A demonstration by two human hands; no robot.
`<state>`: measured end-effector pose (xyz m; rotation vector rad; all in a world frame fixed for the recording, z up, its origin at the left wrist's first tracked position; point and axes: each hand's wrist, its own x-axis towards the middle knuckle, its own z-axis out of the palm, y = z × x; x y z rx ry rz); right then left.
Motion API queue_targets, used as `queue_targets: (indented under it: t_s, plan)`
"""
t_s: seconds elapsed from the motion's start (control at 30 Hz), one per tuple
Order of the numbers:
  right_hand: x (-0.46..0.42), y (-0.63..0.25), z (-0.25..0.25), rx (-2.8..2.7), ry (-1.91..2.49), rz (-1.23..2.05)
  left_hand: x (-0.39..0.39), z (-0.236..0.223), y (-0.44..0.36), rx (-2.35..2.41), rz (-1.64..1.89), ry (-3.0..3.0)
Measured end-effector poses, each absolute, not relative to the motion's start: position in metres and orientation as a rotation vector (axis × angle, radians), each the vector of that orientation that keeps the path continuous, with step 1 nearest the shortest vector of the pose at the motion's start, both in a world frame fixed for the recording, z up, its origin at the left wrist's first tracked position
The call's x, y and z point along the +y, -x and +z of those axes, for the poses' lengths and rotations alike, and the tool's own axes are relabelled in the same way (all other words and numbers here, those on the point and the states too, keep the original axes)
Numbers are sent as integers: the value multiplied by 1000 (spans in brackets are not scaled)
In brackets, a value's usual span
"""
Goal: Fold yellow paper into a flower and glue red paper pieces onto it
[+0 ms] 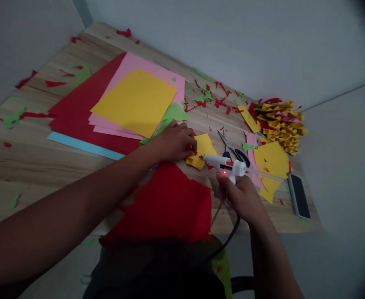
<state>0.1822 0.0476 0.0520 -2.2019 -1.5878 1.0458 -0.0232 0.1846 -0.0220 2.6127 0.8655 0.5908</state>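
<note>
My right hand [240,193] is wrapped round the grip of a white hot glue gun [215,161]. A red light glows on its side, and a clear glue stick [263,173] sticks out of the back. The nozzle points left at a small crumpled yellow paper piece [195,162]. My left hand [179,142] has its fingers curled down on that piece, with a bit of red paper at the fingertips. Another yellow scrap [205,144] lies just beyond. Below my left hand spreads a large red paper sheet [173,203] with torn edges.
Red, pink and yellow sheets [135,101] are stacked at the left. Scissors [241,157] lie open behind the glue gun. At the right are a ruffled yellow paper bundle [284,124], yellow pieces [272,158] and a phone [299,196]. A dark cord [229,238] hangs over the table edge.
</note>
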Motion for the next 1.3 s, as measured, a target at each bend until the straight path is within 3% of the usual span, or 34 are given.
queue_targets:
  t_s: [0.2, 0.37, 0.57, 0.7, 0.77, 0.9, 1.07, 1.3]
  plan:
    - [35, -184, 58, -1398, 2121, 1065, 184, -20, 23, 878, 583, -2597]
    - [15, -186, 58, -1152, 1828, 847, 183, -14, 23, 846, 636, -2608]
    - [22, -179, 50, -991, 1590, 721, 178, 36, 30, 943, 878, -2316]
    - [33, -153, 55, -1289, 1502, 787, 150, 83, 34, 703, 434, -2103]
    - [38, -136, 55, -1464, 1445, 796, 127, 90, 32, 704, 404, -2017]
    - [46, -110, 48, -1621, 1469, 730, 86, 69, 26, 1136, 794, -1714]
    - [52, -133, 34, -1801, 1271, 788, 83, 46, 29, 1234, 1080, -1485]
    - [71, -187, 1, -1824, 2026, 281, 144, 19, 15, 1036, 1241, -1369]
